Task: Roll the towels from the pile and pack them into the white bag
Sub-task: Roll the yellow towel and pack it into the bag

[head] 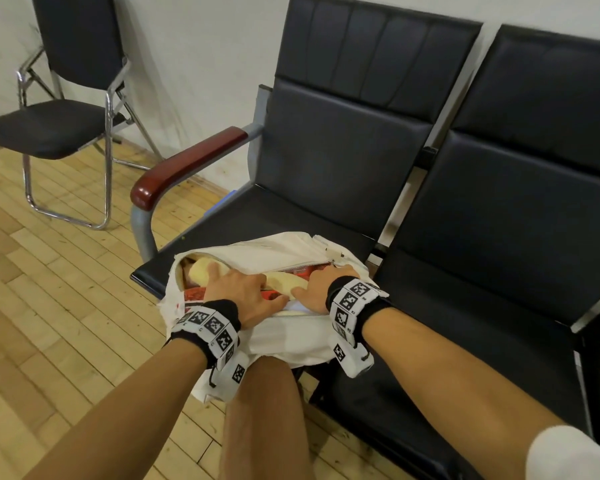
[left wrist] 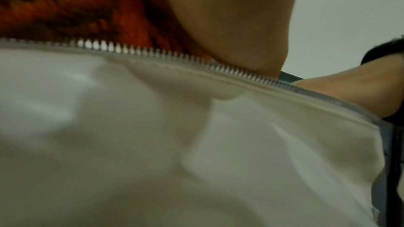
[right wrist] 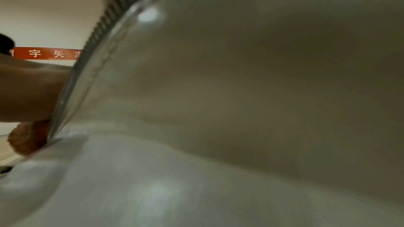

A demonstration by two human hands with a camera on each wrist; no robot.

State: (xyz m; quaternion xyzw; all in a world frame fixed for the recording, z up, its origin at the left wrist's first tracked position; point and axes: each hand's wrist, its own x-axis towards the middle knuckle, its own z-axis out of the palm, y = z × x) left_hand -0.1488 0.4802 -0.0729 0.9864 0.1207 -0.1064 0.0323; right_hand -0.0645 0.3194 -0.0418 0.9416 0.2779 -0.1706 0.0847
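Observation:
The white bag [head: 284, 336] lies on the front edge of the black bench seat [head: 291, 216] with its zipper [left wrist: 153, 52] undone. A rolled yellow towel [head: 200, 270] lies along the opening, on top of a red patterned towel [head: 194, 294] [left wrist: 76, 9]. My left hand [head: 243, 285] presses flat on the yellow roll, fingers spread. My right hand [head: 321, 282] rests on the roll's right end near the zipper's closed end, its fingertips partly hidden in the bag. In the right wrist view, bag fabric [right wrist: 240, 110] fills the picture and the right hand does not show.
A wooden armrest [head: 187, 164] stands to the left of the seat, and a second black seat [head: 499, 271] lies to the right. A folding chair [head: 59, 123] stands on the wood floor [head: 49, 289] at the far left. My knee [head: 264, 410] is under the bag's near side.

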